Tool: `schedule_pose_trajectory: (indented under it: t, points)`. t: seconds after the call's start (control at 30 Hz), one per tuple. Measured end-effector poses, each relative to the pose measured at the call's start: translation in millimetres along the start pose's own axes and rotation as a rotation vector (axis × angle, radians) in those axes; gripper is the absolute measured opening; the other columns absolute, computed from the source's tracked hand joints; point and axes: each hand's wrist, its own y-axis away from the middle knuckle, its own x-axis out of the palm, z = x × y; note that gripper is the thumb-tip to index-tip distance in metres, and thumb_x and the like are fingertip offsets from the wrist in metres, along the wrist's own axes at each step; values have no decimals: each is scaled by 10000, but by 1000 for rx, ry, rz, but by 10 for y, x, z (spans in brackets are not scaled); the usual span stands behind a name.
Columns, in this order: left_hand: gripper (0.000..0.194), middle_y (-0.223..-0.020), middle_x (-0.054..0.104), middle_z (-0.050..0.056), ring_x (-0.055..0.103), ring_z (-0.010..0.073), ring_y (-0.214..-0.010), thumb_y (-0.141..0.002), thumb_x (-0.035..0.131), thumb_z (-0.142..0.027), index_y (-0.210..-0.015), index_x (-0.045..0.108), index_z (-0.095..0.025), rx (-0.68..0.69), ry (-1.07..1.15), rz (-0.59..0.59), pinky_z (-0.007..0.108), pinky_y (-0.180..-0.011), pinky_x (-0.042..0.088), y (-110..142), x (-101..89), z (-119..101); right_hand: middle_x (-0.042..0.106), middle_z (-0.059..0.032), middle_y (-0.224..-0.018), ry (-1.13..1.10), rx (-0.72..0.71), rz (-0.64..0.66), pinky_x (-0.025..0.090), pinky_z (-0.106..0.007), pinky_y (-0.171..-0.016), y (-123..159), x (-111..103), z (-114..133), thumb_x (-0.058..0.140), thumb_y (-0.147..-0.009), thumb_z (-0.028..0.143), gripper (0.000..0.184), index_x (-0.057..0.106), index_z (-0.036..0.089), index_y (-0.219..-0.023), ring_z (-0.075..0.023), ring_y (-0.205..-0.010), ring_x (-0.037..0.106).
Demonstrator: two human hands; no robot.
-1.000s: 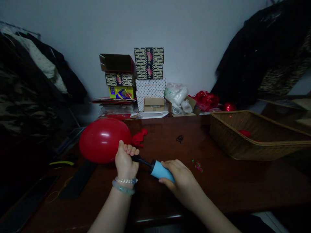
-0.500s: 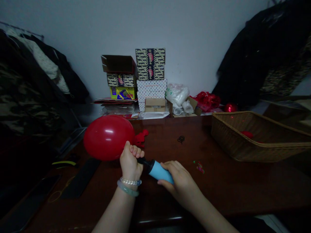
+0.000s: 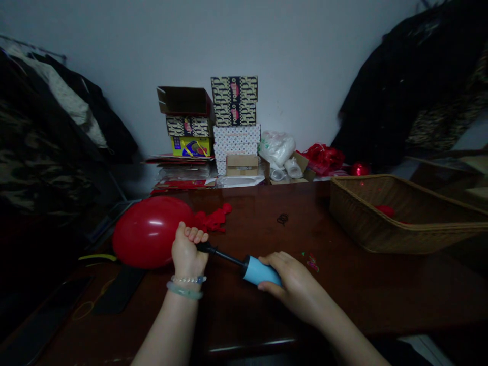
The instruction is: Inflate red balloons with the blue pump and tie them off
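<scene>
A large, inflated red balloon [image 3: 150, 234] is at my left hand [image 3: 189, 249], which is closed at the balloon's neck and around the black end of a hand pump. Its neck is hidden by my fingers. From that fist a thin black rod runs to the pump's light-blue barrel [image 3: 261, 272]. My right hand [image 3: 293, 284] is wrapped around the barrel. Just behind the balloon, a pile of limp red balloons [image 3: 213, 219] lies on the dark wooden table [image 3: 259, 208].
A wicker basket [image 3: 373, 239] with red pieces inside stands at right. Small colourful bands [image 3: 312, 263] and a black coil [image 3: 282, 219] lie mid-table. Stacked boxes [image 3: 235, 101] and plastic bags [image 3: 278, 147] line the wall. A dark flat object [image 3: 120, 290] lies at left.
My left hand and the balloon have moved left and slightly down. The barrel has shifted a little right in my right hand, and the black rod now shows longer between both hands.
</scene>
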Motion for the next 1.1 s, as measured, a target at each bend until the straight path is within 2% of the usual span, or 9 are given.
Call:
schedule_pose_trajectory:
  t: [0.2,0.43,0.63,0.87,1.1]
  points:
    - [364,-451,288,-89,275,47,-361,-919,477,-202,-591,318,-190,24,4,32,198,-392,275,57,16,73,674,-84,-1051,30,-30,-59,487,-414,-878,2,18,12,747,-790,215,375,612,158,-1135,-255,-957,596]
    - [363,-459,281,-86,268,53,-377,-899,527,-229,-590,340,-188,-5,-46,63,200,-401,282,286,126,274,669,-118,-1057,34,-134,-191,510,-453,-864,-6,209,9,767,-766,203,425,590,125,-1145,-270,-942,603]
    - [408,-464,284,-84,262,54,-384,-865,600,-330,-579,345,-190,-5,-99,105,202,-399,280,401,157,377,668,-110,-1057,-11,-169,-241,520,-471,-848,-21,304,-6,741,-798,263,414,566,175,-1163,-279,-946,611]
    - [410,-444,278,-83,250,52,-362,-879,569,-299,-561,334,-190,14,-116,89,203,-376,252,315,166,228,658,-107,-1025,-20,-171,-205,521,-443,-821,-32,345,3,763,-776,314,423,562,162,-1117,-272,-925,609]
    - [385,-437,265,-89,238,49,-353,-897,518,-229,-573,313,-191,52,-52,66,195,-377,251,103,97,-66,669,-81,-1062,-33,-77,-68,501,-405,-856,0,129,17,767,-776,291,408,592,186,-1129,-253,-959,620]
